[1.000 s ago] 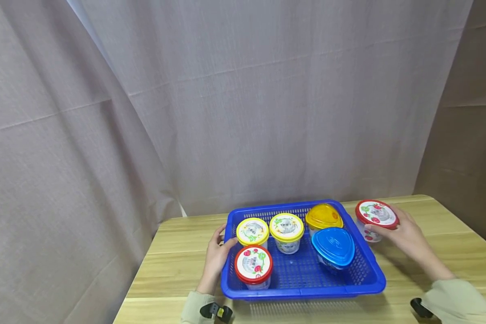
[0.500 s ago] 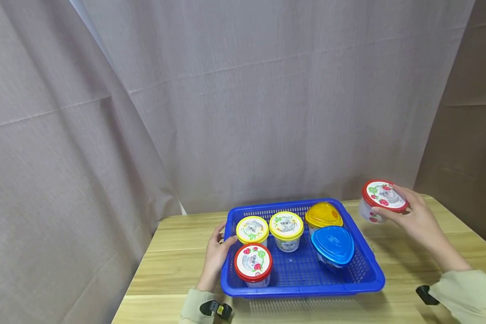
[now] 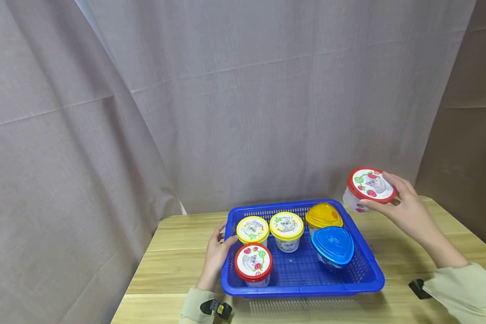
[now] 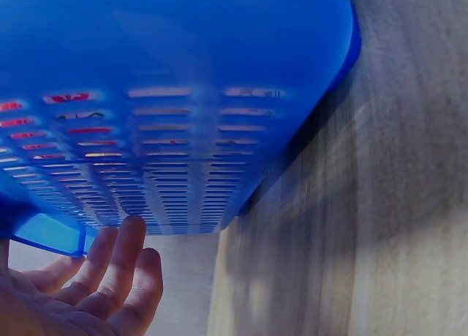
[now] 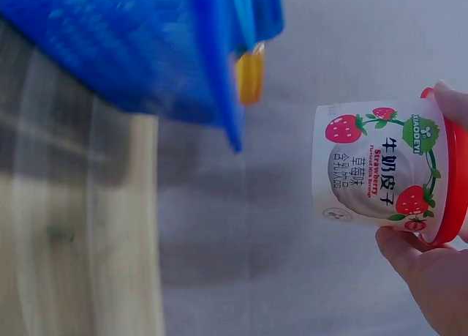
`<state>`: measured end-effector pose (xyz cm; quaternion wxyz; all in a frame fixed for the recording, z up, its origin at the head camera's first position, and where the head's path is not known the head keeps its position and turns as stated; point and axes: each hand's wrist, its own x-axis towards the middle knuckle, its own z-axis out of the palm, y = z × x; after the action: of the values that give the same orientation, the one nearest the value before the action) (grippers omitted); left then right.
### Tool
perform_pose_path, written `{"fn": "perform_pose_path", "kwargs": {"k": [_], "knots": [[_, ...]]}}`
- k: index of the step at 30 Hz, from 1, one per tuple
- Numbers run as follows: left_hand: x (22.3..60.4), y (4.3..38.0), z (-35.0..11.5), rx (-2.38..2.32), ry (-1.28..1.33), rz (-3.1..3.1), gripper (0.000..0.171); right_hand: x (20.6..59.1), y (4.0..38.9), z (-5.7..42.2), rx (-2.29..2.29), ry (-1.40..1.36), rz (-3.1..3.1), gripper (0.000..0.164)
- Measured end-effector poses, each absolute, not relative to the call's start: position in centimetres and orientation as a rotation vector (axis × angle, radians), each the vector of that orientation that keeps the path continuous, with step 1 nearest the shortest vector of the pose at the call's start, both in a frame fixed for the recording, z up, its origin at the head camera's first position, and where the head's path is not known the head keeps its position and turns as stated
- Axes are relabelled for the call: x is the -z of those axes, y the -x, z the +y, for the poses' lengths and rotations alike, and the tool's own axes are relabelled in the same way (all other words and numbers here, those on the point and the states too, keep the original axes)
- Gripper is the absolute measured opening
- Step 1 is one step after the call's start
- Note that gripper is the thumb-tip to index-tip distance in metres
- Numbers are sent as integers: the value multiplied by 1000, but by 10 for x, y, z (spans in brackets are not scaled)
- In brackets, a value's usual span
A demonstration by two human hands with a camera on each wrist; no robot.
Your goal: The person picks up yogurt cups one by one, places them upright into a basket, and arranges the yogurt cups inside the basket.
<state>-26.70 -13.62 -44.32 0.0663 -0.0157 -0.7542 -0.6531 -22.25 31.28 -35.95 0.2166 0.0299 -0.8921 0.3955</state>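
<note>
My right hand (image 3: 411, 216) grips a round strawberry milk cup (image 3: 370, 185) by its red lid, with thumb and fingers on opposite sides. The cup is tilted in the air beyond the right rim of a blue basket (image 3: 303, 290). In the right wrist view the cup (image 5: 376, 164) shows strawberry pictures and lettering on its side. My left hand (image 3: 216, 256) holds the basket's left rim, thumb on top. From the left wrist, its fingers (image 4: 126, 259) show curled by the slotted outer wall; the thumb is out of sight there.
Inside the basket stand two yellow-lidded cups (image 3: 286, 226), another red-lidded cup (image 3: 253, 263), an amber-lidded tub (image 3: 324, 216) and a blue-lidded tub (image 3: 333, 246). Wooden tabletop (image 3: 166, 261) surrounds the basket. A grey curtain (image 3: 267, 112) hangs behind.
My right hand has lifted the strawberry cup off the table, first up and right, then up and left toward the basket. The left hand and basket stay put.
</note>
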Motion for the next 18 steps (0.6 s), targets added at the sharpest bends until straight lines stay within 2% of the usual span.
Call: {"fn": "perform_pose_path", "kwargs": {"k": [4, 11, 18], "knots": [[458, 277, -138, 1969, 44, -2266, 65, 351, 218, 297, -1139, -146, -2452, 98], [420, 248, -134, 1970, 71, -2275, 62, 342, 212, 266, -1204, -252, -2434, 98], [421, 248, -133, 1941, 86, -2271, 61, 337, 209, 233, -1234, -363, -2435, 99]]}}
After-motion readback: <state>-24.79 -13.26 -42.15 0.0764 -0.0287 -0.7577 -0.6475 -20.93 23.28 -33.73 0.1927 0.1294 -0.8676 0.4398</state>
